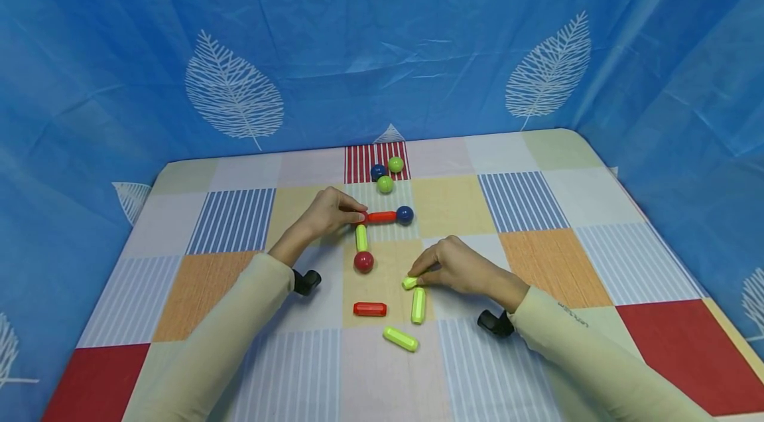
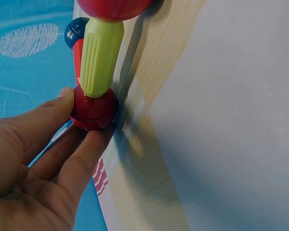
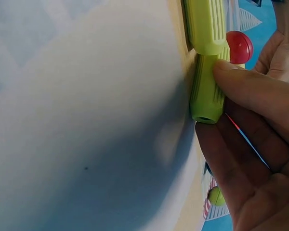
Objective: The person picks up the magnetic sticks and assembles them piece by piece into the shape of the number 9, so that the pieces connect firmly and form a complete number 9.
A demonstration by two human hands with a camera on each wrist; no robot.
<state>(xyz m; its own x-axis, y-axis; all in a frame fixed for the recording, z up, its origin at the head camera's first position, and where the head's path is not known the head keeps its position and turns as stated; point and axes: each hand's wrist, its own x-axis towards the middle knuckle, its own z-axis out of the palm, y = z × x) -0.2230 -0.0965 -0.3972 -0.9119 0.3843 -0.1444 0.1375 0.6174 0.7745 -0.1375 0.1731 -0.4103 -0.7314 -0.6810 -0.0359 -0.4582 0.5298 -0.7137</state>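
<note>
My left hand point(image 1: 328, 211) pinches a red ball point(image 2: 94, 108) between thumb and fingertips. From that ball a red rod point(image 1: 382, 217) runs to a dark blue ball point(image 1: 404, 215). A yellow-green rod point(image 2: 102, 57) joins it to a second red ball point(image 1: 363, 261), nearer the person. Lower and to the right, my right hand point(image 1: 456, 267) grips a loose yellow-green rod point(image 3: 208, 91) with thumb and fingers; a hole shows in its end. Just in front of that hand lies another yellow-green rod point(image 1: 418, 306), close to the held one.
A red rod point(image 1: 370, 309) and a further yellow-green rod point(image 1: 400, 339) lie toward the near side. Behind the joined pieces sit a blue ball point(image 1: 378, 172) and two green balls point(image 1: 384, 184). Blue curtain point(image 1: 382, 44) hangs around the patchwork-covered table point(image 1: 525, 203).
</note>
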